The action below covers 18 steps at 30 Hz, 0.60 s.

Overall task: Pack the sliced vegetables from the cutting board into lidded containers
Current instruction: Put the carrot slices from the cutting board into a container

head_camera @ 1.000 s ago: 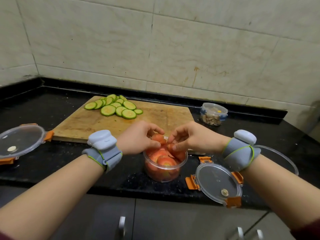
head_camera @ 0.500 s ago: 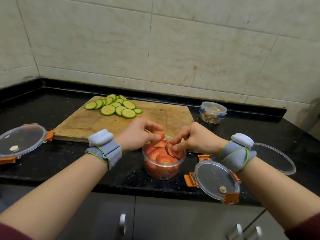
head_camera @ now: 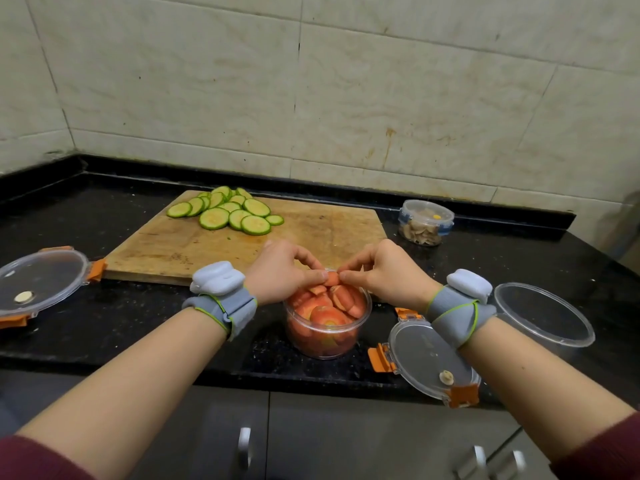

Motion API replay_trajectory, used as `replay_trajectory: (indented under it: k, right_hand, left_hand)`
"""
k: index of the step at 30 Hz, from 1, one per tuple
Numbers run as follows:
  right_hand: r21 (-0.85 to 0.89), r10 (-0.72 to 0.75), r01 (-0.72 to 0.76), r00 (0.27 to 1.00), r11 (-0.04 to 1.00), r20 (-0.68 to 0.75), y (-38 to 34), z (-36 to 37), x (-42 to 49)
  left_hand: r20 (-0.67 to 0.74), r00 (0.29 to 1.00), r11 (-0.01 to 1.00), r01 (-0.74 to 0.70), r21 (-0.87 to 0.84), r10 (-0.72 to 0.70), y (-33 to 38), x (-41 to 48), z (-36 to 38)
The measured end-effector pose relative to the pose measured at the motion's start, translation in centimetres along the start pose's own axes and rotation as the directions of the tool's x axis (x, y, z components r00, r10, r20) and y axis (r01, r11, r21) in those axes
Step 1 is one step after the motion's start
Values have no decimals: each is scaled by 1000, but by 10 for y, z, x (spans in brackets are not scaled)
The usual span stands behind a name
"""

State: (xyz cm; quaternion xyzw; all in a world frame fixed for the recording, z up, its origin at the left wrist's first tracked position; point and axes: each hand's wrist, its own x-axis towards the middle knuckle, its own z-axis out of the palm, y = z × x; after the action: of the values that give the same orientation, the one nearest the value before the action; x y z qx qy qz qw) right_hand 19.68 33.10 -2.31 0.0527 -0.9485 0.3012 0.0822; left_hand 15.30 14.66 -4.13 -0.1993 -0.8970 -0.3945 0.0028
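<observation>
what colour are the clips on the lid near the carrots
Orange clips, best in the head view.

The black stone tabletop (head_camera: 104, 216) runs along a tiled wall. Taking the clear tub of carrot slices (head_camera: 325, 337) near the front edge as the dial's centre, a wooden cutting board (head_camera: 311, 230) lies flat from 10 to 12 o'clock, reaching almost to the tub. At 9 o'clock a round clear lid with orange clips (head_camera: 41, 285) lies flat, one clip against the board's near left corner. A second clipped lid (head_camera: 419, 355) lies at 4 o'clock by the front edge. An empty clear bowl (head_camera: 543, 313) stands at 3 o'clock. A small closed tub with blue clips (head_camera: 424, 223) stands at 1 o'clock, near the wall.
</observation>
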Motion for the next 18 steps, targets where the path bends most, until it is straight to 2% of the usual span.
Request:
replay_trajectory:
  k: [5,7,11,14,18]
  right_hand:
    - [51,8,-9,1000,999,5,1,3,-4]
    - [58,18,-17,1000,998,-21,3,5,-5]
    - [130,46,-44,999,991,-11,3,5,-10]
    - [221,77,-68,996,973,-33,2,-2,-15]
    - [200,108,-94,992,975,-60,11,-22,-31]
  left_hand:
    - [61,998,994,20,-108,-13,2,-3,2]
    - [48,999,995,12,-99,-8,2,-5,3]
    - [31,998,999,-47,7,47,4,-10,3]
    - [-79,991,987,-96,132,107,5,-12,4]
    - [-168,965,955,-157,251,203,25,-20,9]
